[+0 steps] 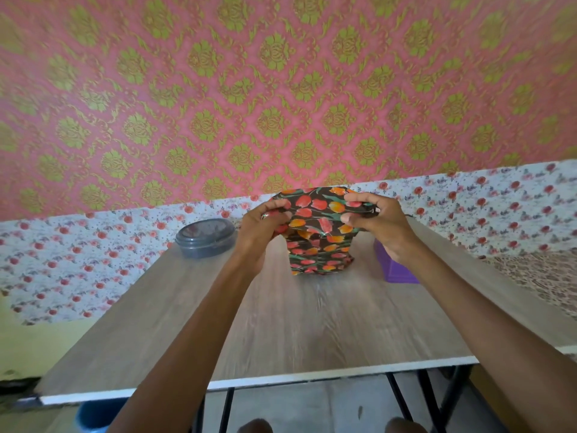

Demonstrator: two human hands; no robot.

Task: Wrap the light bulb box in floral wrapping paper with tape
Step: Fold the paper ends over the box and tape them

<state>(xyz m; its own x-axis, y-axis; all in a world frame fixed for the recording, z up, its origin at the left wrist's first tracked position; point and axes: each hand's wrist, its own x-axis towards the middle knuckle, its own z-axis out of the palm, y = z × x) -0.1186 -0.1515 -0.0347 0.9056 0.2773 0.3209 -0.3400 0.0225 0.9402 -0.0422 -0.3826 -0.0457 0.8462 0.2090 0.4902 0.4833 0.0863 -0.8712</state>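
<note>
Head view: we look down our two bare forearms toward a wall (281,89) papered in matte pink with raised olive-gold damask medallions. Below it runs a band of white paper (78,260) sprinkled with small red roses.

Under our arms lies a long rectangular table (281,323). Its top is pale grey-brown wood-grain laminate with a slight sheen and a thin white front edge, and it stands on slim black metal legs (399,398).

At the far middle of the table stands the floral wrapping paper (318,245). It is a glossy, crinkled sheet with red and orange tulips and green stems on a dark ground, gathered into a tall, waisted bundle whose lower end touches the tabletop. The light bulb box is hidden from us by the paper.

Our left hand (265,223) curls its fingers and thumb over the upper left edge of the sheet, pinching it. Our right hand (377,223) pinches the upper right edge between thumb and bent fingers. Something small and dark sits under those fingers, and we cannot tell what it is.

Left of the bundle, well apart from it, sits a round, shallow, smoky-grey plastic container (204,237) with a smooth lid. A purple block-shaped box (396,270) rests just right of the bundle, partly behind our right wrist. A blue round bin (93,417) shows below the table's near left corner. A small ring (264,216) glints on a left finger.
</note>
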